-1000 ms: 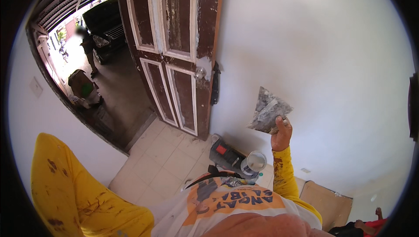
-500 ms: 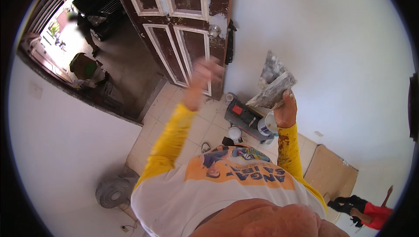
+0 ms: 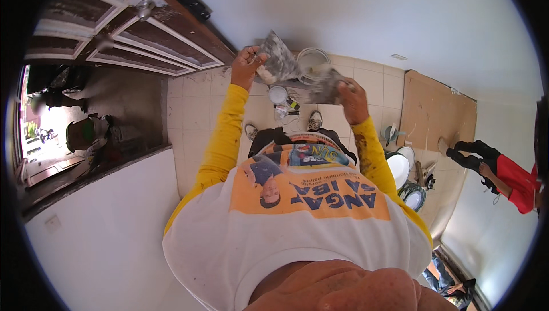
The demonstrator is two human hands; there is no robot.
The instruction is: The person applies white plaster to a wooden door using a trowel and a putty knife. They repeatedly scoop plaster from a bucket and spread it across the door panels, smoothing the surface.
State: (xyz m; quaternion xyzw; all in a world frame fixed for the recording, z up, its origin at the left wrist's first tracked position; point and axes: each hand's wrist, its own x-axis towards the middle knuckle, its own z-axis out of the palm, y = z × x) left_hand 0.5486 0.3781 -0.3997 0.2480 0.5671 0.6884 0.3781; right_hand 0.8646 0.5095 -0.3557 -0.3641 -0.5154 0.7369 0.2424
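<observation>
1. Two blades are held, one to each hand: the left blade (image 3: 279,58) is seen at 12 o'clock, the right blade (image 3: 326,88) between 1 and 2 o'clock, both raised above the tiled floor (image 3: 194,102).
2. The left blade is gripped at its edge by the left hand (image 3: 247,66), at 11 o'clock, with thumb and fingers clamped on it.
3. The right blade is clamped in the right hand (image 3: 353,104), at 2 o'clock.
4. Both blades are flat, grey and mottled with whitish smears. The left one is tilted and tapered to a narrow upper end, with a pale cream patch shown low down, near the fingers; the right one is blurred, so its finer marks cannot be told.
5. One open bucket (image 3: 314,50) is seen at 1 o'clock, beyond the blades; something pale is shown inside, but its nature cannot be made out.
6. One smaller white tub (image 3: 278,94) is placed at 12 o'clock, nearer the body; whether it is lidded or filled cannot be told.
7. Two shoes (image 3: 315,121) are seen below the blades, on the floor.
8. One brown cardboard sheet (image 3: 434,105) is found toward 3 o'clock, and one person in a red top (image 3: 512,182) is seen just past it.
9. One paneled door (image 3: 154,39), worn brown with white trim, is seen at 10 o'clock.
</observation>
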